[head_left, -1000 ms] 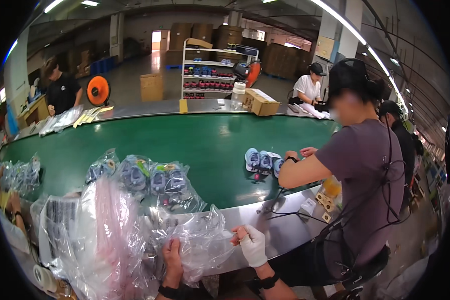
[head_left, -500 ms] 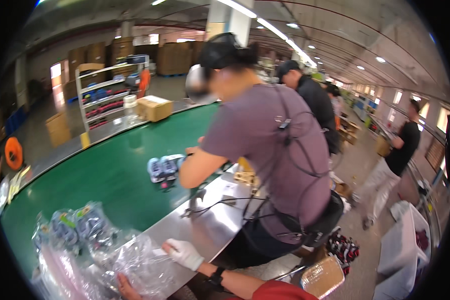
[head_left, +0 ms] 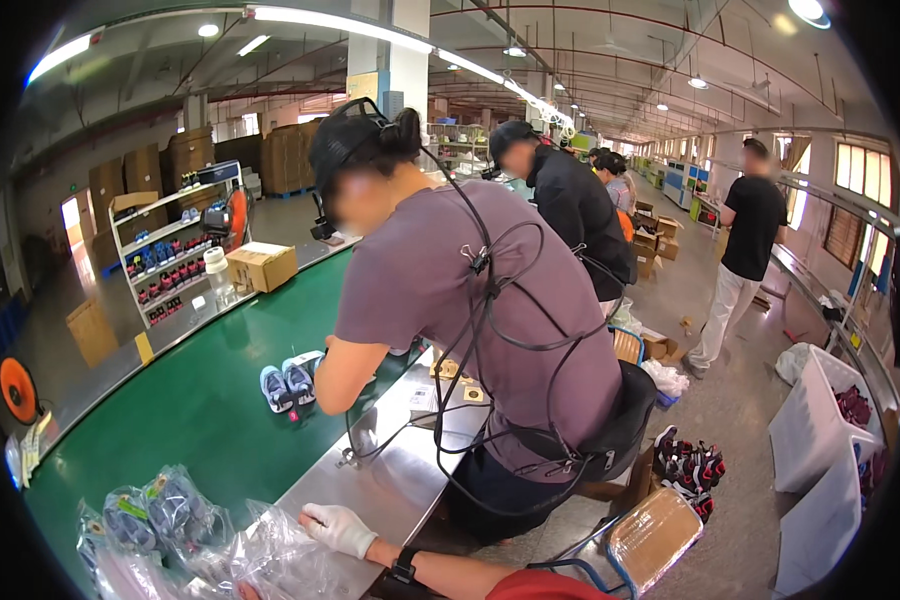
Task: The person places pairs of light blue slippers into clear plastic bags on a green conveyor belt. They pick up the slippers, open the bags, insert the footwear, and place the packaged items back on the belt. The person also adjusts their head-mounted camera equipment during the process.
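Observation:
My right hand (head_left: 338,528), in a white glove, lies on the steel table edge (head_left: 400,470) with its fingers on the rim of a crumpled clear plastic bag (head_left: 270,555). Only a sliver of my left hand (head_left: 241,591) shows at the lower edge, under the same bag, and its grip is hidden. Bagged small shoes (head_left: 160,505) lie just left of the bag on the green belt (head_left: 200,410).
A person in a purple shirt (head_left: 470,330) sits close on my right, bent over a pair of small blue shoes (head_left: 290,378) on the belt. More workers sit beyond. A stool (head_left: 655,535), loose shoes (head_left: 690,465) and white bins (head_left: 820,440) stand on the floor to the right.
The view has swung right, so the seated neighbour now fills the middle. My hands and the bag have slid to the lower left corner. The gloved hand stays on the bag.

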